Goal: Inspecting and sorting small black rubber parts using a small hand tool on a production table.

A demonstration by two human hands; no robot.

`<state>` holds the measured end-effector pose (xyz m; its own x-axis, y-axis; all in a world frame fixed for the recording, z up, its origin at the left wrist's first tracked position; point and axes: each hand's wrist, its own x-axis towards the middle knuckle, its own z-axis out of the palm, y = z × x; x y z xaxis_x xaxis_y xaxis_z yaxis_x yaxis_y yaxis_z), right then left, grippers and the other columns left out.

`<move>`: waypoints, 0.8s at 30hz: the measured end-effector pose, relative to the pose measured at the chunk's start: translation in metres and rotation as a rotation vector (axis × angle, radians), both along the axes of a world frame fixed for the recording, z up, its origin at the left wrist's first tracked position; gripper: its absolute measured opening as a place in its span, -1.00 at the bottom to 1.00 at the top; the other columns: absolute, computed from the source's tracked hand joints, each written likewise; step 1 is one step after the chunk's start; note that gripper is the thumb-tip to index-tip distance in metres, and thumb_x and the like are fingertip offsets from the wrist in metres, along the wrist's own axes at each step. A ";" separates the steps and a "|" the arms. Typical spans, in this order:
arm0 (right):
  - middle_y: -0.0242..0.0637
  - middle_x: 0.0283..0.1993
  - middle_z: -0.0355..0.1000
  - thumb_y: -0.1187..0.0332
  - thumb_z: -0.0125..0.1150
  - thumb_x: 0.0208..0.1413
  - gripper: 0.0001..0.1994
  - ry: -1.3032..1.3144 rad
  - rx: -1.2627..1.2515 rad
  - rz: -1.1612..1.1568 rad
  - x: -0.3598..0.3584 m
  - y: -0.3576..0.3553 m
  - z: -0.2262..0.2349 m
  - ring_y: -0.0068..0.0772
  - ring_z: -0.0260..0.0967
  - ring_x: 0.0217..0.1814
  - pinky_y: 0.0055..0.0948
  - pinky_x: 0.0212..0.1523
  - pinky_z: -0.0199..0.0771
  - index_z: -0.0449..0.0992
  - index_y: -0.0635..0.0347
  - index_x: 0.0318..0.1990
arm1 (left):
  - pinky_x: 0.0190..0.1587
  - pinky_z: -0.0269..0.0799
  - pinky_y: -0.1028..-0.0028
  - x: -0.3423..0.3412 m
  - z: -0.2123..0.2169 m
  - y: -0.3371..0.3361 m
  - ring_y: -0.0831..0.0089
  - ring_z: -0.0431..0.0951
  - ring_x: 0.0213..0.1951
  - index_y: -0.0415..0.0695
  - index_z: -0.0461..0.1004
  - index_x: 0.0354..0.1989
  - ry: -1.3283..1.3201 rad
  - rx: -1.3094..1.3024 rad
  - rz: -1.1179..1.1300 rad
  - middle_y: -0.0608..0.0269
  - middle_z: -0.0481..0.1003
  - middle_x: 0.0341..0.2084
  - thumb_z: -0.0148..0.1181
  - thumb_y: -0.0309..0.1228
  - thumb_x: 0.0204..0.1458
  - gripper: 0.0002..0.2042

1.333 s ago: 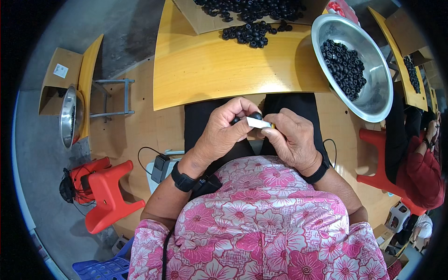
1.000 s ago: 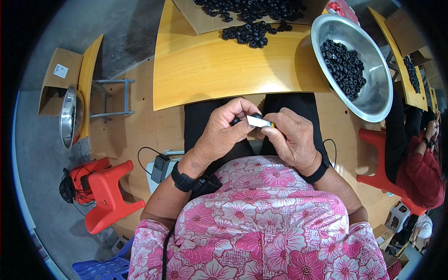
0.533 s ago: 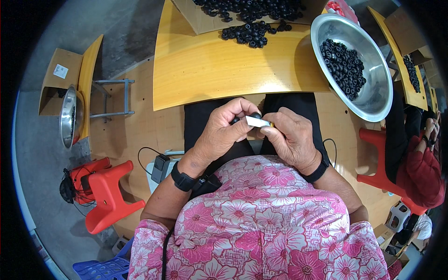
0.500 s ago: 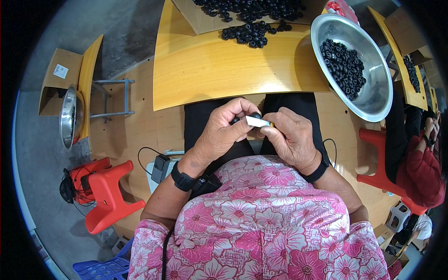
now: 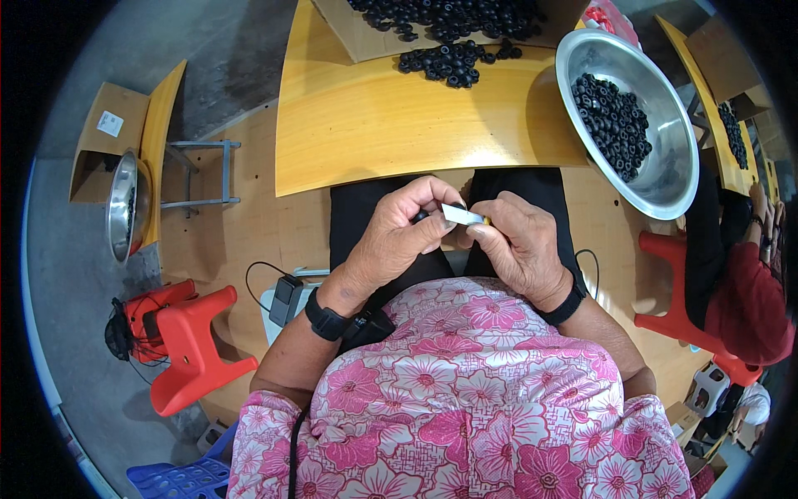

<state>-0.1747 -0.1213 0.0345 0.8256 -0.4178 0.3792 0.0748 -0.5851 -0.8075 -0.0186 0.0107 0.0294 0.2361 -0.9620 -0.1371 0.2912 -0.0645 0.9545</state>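
Observation:
Over my lap, my left hand point(image 5: 405, 223) is closed around a small black round part point(image 5: 421, 216), mostly hidden by the fingers. My right hand point(image 5: 521, 248) grips a knife by its handle, of which a bit of yellow shows. The pale, slanted knife blade point(image 5: 460, 215) points left and lies against the left fingertips and the black part. Beyond both hands is the wooden table point(image 5: 374, 141) with a pile of black round parts point(image 5: 449, 62).
A cardboard box point(image 5: 353, 37) with more black parts stands at the table's far side. A steel basin point(image 5: 673, 141) holding black rings sits at the right corner. Red stools point(image 5: 195, 349) stand on the left and right. A co-worker in a red top point(image 5: 748, 308) sits at the right.
The blade has shifted slightly to the right, its tip tilted a little higher, and less of the black part shows. Both hands stay nearly in place.

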 end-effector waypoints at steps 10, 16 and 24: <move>-0.23 -0.51 0.41 0.32 0.28 0.09 -0.85 0.027 0.017 -0.011 0.000 0.001 0.004 -0.26 0.41 -0.51 -0.38 -0.47 0.40 0.55 0.22 -0.32 | -0.50 0.12 0.71 -0.001 -0.002 0.001 0.76 0.17 -0.52 -0.22 0.39 -0.12 0.048 -0.002 0.008 0.41 0.40 -0.36 0.17 -0.31 0.19 -0.76; -0.25 -0.49 0.42 0.38 0.22 0.14 -0.86 0.003 0.208 -0.039 0.001 -0.003 -0.004 -0.40 0.40 -0.47 -0.46 -0.40 0.38 0.53 0.29 -0.33 | -0.50 0.14 0.71 -0.004 0.004 -0.003 0.75 0.18 -0.53 -0.22 0.39 -0.15 0.019 0.008 0.028 0.39 0.39 -0.37 0.13 -0.39 0.19 -0.83; -0.43 -0.47 0.43 0.35 0.21 0.19 -0.81 0.092 0.636 -0.009 0.004 0.000 0.006 -0.67 0.30 -0.44 -0.60 -0.36 0.32 0.53 0.29 -0.40 | -0.49 0.18 0.71 -0.004 0.006 -0.005 0.75 0.22 -0.51 -0.21 0.40 -0.17 -0.072 0.033 0.026 0.43 0.36 -0.42 0.19 -0.39 0.15 -0.82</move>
